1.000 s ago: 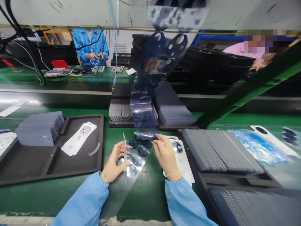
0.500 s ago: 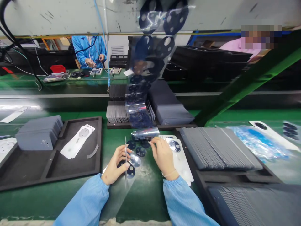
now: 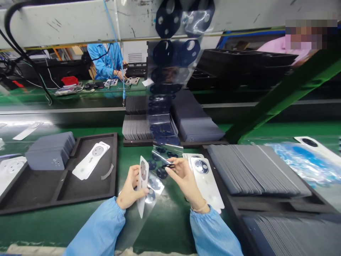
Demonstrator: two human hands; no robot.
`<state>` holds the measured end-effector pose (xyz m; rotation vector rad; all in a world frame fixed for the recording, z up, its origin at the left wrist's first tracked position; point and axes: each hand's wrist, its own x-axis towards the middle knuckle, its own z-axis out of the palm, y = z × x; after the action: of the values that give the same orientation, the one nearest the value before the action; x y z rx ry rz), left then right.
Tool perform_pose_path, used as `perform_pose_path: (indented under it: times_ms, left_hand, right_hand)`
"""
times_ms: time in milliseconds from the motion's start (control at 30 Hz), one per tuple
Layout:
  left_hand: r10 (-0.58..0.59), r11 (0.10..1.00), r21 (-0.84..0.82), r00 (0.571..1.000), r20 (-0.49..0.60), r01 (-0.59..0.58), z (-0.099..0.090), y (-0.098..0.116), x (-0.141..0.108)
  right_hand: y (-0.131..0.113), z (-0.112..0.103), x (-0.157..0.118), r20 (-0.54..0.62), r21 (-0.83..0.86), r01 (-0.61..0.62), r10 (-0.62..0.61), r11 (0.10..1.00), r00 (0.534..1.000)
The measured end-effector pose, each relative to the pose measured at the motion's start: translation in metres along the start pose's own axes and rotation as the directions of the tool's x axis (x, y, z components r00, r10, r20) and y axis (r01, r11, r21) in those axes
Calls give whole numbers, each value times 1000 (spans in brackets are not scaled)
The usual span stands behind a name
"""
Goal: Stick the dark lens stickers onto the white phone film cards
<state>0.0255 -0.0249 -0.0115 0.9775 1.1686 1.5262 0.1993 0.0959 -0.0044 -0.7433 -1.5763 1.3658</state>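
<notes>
My left hand [image 3: 134, 188] is closed on a thin white phone back panel [image 3: 142, 208], held on edge with its round camera area near the top. Between the thumb and fingers of my right hand [image 3: 185, 179] is a dark round film sticker with holes [image 3: 169, 166]. It is clear of the film strip below it. That clear strip [image 3: 160, 121] hangs from above, carries pairs of dark round stickers, and runs down to the bench between my hands. Right of my right hand lie stacked white panels [image 3: 210, 185], the top one with a dark round camera area.
A black tray [image 3: 87, 190] at left holds grey panels [image 3: 48, 151] and white panels [image 3: 92, 160]. Rows of grey panels [image 3: 255, 169] stand in trays on the right. A green slanted beam [image 3: 282, 85] crosses the upper right. A co-worker in blue [image 3: 105, 60] sits across the bench.
My right hand has lifted a round sticker off the strip and drawn it slightly up and toward me. My left hand has turned the white panel so its face shows.
</notes>
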Motion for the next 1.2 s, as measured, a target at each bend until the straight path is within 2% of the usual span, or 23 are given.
perform_pose_path:
  times_ms: [100,200,267,400,600,767,900,1200]
  left_hand:
    - [-127,992,-29,985,-117,125,6,4,1]
    - [-237,969,11,936,-261,248,10,8,2]
    - [-250,964,21,926,-284,267,11,8,2]
    - [-236,969,15,944,-232,246,13,6,0]
    - [-245,967,46,961,-128,252,19,6,-5]
    - [-227,965,131,974,-14,227,20,6,-9]
    - [-213,967,145,977,17,208,20,3,-10]
    - [-197,967,168,980,27,190,18,3,-10]
  right_hand:
    - [-9,5,-2,69,216,-160,149,963,987]
    - [-15,9,-4,98,304,-243,223,921,970]
    - [-17,14,-7,82,333,-264,252,905,964]
    - [-16,25,-13,4,347,-302,321,888,947]
    - [-15,32,-17,-47,248,-356,378,901,925]
    - [-12,34,-19,-95,171,-309,328,936,940]
    - [-8,35,-21,-108,165,-281,300,945,948]
    - [-13,33,-19,-102,171,-305,325,937,940]
